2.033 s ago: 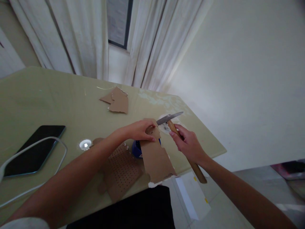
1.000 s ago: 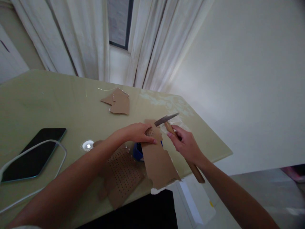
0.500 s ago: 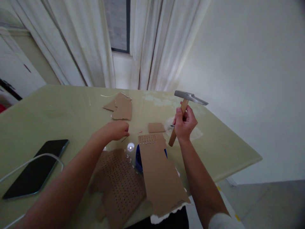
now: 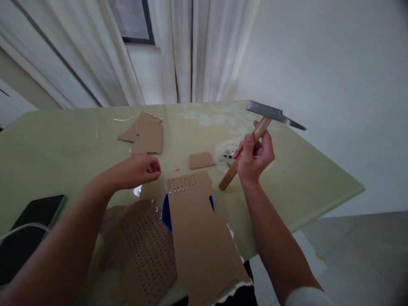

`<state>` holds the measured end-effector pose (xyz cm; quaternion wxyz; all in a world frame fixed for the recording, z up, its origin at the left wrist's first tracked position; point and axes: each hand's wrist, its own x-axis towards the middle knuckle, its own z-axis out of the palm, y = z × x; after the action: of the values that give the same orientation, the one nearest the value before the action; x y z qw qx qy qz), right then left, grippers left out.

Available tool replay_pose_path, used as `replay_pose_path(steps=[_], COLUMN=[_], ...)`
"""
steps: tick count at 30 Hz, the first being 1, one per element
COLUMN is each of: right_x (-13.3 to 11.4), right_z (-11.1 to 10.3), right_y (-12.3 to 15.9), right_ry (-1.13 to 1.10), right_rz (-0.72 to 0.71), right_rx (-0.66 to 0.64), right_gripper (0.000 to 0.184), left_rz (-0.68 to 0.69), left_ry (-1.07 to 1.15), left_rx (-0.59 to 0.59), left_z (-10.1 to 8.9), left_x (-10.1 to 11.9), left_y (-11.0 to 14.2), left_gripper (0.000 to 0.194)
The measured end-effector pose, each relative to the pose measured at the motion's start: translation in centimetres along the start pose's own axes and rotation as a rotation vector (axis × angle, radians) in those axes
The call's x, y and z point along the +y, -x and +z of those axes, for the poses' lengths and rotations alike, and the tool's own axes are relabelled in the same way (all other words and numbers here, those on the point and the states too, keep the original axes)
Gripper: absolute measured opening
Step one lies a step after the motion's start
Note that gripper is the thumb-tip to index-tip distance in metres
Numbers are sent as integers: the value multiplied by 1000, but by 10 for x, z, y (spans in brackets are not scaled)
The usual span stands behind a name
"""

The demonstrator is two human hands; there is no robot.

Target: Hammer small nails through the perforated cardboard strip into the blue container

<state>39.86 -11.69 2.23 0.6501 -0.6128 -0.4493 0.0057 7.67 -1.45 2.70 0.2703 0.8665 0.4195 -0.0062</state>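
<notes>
Hammer (image 4: pixel 263 124) tilts head-up above surface (image 4: pixel 306 182), handle gripped in right hand (image 4: pixel 256 159). Left hand (image 4: pixel 138 171) curled, thumb and fingers pressed together, can't tell on what, near cardboard strip (image 4: pixel 202 238). Strip lies over blue object (image 4: pixel 165 214), holed sheet (image 4: pixel 145 250) beside it.
</notes>
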Motion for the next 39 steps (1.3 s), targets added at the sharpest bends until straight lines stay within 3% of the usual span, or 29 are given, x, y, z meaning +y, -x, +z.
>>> replay_pose_path(steps=[4, 6, 10, 14, 17, 22, 39], right_x=[3, 6, 11, 11, 12, 21, 27], right_z=[1, 2, 4, 13, 21, 31, 35], right_y=[-2, -2, -1, 6, 14, 21, 26], right_ry=[-116, -168, -291, -477, -564, -639, -683], right_rz=[56, 90, 223, 412, 535, 659, 697], right_rx=[-57, -129, -353, -625, -739, -757, -745], right_gripper=[65, 66, 67, 69, 70, 70, 59], left_rz=[131, 196, 330, 369, 369, 386, 485], left_ry=[323, 453, 647, 684, 690, 664, 515], left_rx=[352, 432, 356, 244, 224, 246, 190], left_z=[-15, -12, 9, 23, 25, 25, 25], left_x=[30, 53, 85, 86, 84, 88, 93], left_y=[13, 17, 15, 9, 8, 8, 9], left_gripper=[45, 40, 26, 24, 22, 21, 9])
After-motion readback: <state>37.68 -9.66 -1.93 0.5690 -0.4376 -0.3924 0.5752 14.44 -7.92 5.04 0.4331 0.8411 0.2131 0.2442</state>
